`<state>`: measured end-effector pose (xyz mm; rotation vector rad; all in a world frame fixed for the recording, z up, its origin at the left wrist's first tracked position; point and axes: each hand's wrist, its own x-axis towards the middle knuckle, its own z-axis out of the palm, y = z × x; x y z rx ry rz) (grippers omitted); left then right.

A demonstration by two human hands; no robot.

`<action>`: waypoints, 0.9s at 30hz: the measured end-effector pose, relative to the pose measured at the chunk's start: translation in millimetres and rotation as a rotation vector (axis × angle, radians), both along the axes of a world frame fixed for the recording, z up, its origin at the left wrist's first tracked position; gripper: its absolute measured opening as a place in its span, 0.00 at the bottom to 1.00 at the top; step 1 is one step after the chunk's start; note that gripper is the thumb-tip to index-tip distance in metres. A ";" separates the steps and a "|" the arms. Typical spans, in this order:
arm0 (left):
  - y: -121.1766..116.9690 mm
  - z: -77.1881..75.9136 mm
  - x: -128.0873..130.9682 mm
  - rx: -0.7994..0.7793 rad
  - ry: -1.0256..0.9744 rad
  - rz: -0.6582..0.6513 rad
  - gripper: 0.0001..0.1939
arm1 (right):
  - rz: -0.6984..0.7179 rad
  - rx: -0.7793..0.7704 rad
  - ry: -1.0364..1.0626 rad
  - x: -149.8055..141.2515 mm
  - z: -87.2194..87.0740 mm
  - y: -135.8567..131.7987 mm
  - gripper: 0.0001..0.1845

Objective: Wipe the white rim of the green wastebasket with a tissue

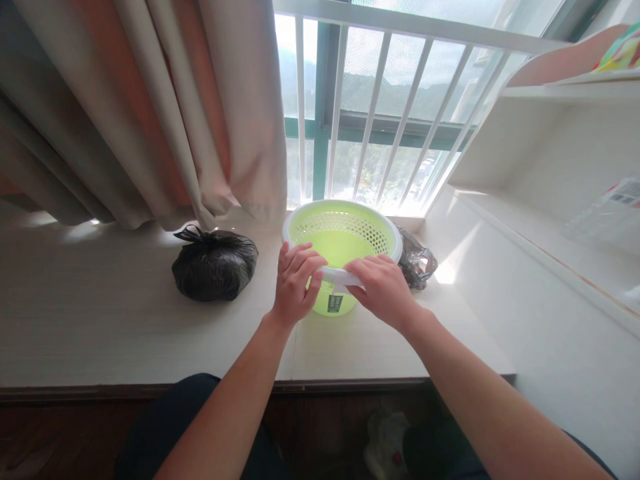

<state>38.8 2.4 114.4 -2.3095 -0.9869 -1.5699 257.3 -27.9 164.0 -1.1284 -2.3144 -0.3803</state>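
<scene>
A light green wastebasket (336,245) with a white rim and a band of holes near its top stands on the pale ledge, and I see no contents in it. My left hand (297,280) grips the near left part of the rim, fingers curled over it. Closed on the near right part of the rim is my right hand (383,287). A dark label (335,304) shows on the basket's front between and below the hands. To the left lies a tied, filled black plastic bag (215,264). Another dark plastic bag (418,260) is partly hidden behind the basket's right side.
The pale ledge (125,320) ends at a dark front edge near my knees. White window bars (367,113) rise behind the basket. A curtain (150,113) hangs at left; a white shelf unit (525,253) bounds the right. Something whitish (387,440) lies below the ledge.
</scene>
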 end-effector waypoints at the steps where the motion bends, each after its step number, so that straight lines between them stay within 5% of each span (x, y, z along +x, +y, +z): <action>1: -0.1 0.1 0.0 0.000 0.001 0.001 0.13 | -0.001 -0.003 0.001 0.0 -0.2 -0.1 0.06; 27: 1.7 3.9 -1.7 -0.032 0.022 -0.014 0.11 | 0.033 -0.005 -0.040 6.0 1.6 5.9 0.05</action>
